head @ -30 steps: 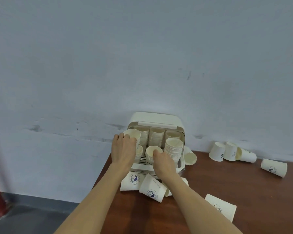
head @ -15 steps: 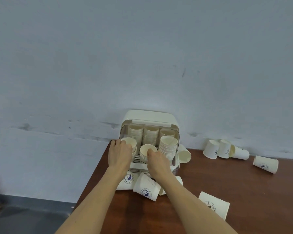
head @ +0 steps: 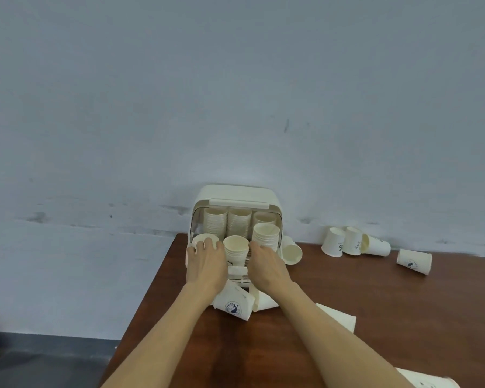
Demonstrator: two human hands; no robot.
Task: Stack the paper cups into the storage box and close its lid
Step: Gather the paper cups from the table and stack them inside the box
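**A:** Entry, hands first. Left hand (head: 205, 263) lies over the front-left stack (head: 205, 240) in the storage box (head: 235, 194), fingertips curled on the top cup's rim. I read it as holding or pressing that cup down; the palm side is hidden.

**B:** Right hand (head: 266, 264)?

**A:** At the front of the box, just right of the middle stack (head: 235, 249), fingers bent down toward the tray. Whether it holds anything I cannot tell; the fingertips are out of sight behind the knuckles.

**B:** Box contents?

**A:** Three tall stacks in the back row (head: 238, 222). Front row: the left stack under the hand, a short middle stack, a taller front-right stack (head: 266, 235). The lid (head: 238, 204) is up, tucked under the box top, front open.

**B:** Loose cups outside?

**A:** Plenty. One lying cup (head: 291, 250) touches the box's right side. Printed cups (head: 235, 303) lie on the table (head: 347, 317) just in front of the box, under the wrists. A group of three (head: 353, 245) stands or leans by the wall, one more cup (head: 413, 261) on its side further right, and others near the bottom right edge.

**B:** Progress?

**A:** Judgement: well past half by count in the box, but the scattered cups remain to be gathered and nested, then the lid pulled down. Lid step not begun.
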